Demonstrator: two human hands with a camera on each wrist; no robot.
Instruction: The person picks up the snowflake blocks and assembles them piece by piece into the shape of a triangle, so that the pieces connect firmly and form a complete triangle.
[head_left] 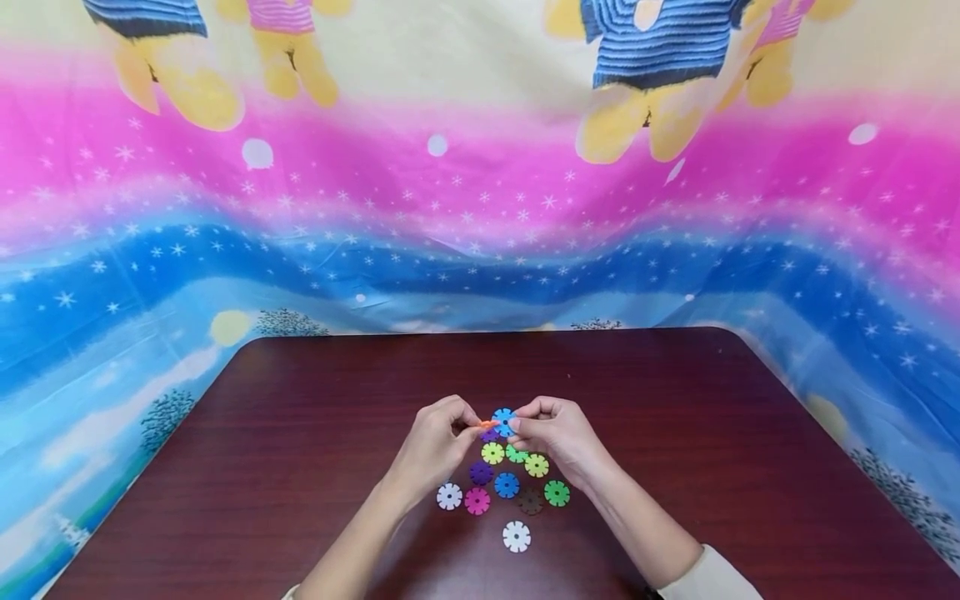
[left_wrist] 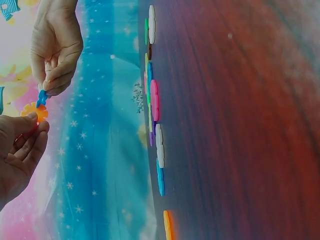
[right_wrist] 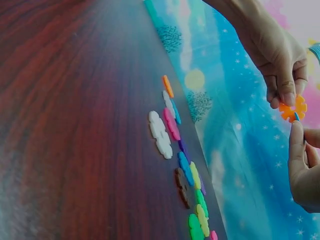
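Observation:
Between finger and thumb, my left hand (head_left: 429,446) pinches an orange notched plastic disc (left_wrist: 31,110), held edge-on in the head view. My right hand (head_left: 564,442) pinches a blue notched disc (head_left: 502,420), whose face shows in the head view. Both hands are raised above the table, fingertips close together. The two discs meet at their rims, roughly crosswise to each other, as the right wrist view shows with the orange disc (right_wrist: 294,108) over the thin blue edge. Part of each disc is hidden by fingers.
Beneath the hands, several notched discs lie on the dark red table (head_left: 315,383): a white one (head_left: 517,537) nearest me, pink (head_left: 477,501), brown (head_left: 531,500), green (head_left: 557,493), blue (head_left: 507,485) and yellow (head_left: 536,465). A printed cloth (head_left: 465,267) hangs behind the table.

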